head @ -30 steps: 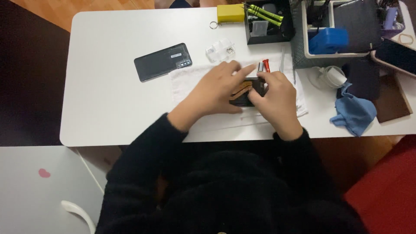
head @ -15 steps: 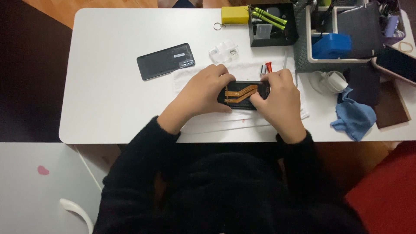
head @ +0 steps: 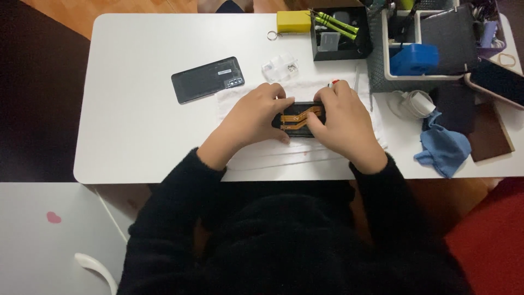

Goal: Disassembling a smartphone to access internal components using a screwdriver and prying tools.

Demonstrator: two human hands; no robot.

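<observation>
White table (head: 136, 131) over wood floor (head: 65, 11), both hands (head: 256, 117) (head: 341, 120) gripping opened phone (head: 301, 116)

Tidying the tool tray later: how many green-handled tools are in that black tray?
2 that I can make out: green-handled tools lying side by side, slanted across the top of the black tray behind the hands. More may be hidden inside.
</observation>
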